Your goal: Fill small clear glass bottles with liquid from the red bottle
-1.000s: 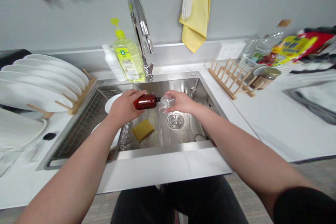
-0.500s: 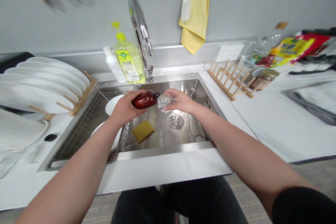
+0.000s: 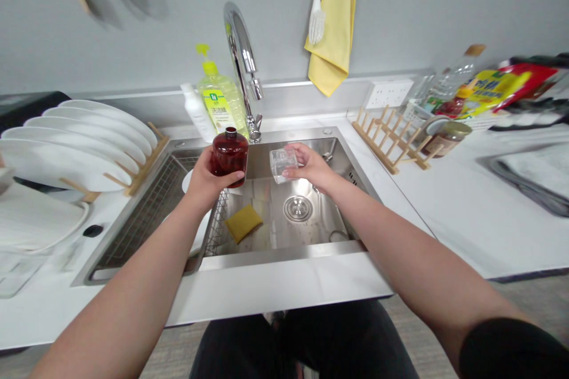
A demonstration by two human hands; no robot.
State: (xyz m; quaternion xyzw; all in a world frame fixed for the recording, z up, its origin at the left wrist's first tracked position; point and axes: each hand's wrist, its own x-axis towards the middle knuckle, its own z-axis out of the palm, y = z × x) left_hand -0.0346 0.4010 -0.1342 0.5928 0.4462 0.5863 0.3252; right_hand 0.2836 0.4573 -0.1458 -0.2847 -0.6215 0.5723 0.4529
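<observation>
A dark red-brown bottle (image 3: 230, 157) with a black-rimmed open neck stands upright in my left hand (image 3: 208, 176), fingers wrapped round its left side and thumb across its front. To the right, my right hand (image 3: 306, 164) grips a small clear square cup (image 3: 283, 164) by its right side. Both are held above the sink (image 3: 267, 251), apart from each other. On the sink floor beneath them lies a yellow sponge (image 3: 243, 224), left of the drain (image 3: 298, 208). Whether the cup contains anything I cannot tell.
The chrome faucet (image 3: 242, 53) rises behind the sink, beside a dish soap bottle (image 3: 221, 98) and a white bottle (image 3: 196, 109). White plates (image 3: 71, 157) fill a wooden rack at left. A wire basket (image 3: 133, 213) sits in the sink's left part; another wooden rack (image 3: 391, 142) is at right.
The bottle has gone from tilted toward the cup to upright, moving slightly left. The cup has turned in my right hand and is farther from the bottle's neck. The view has shifted a little.
</observation>
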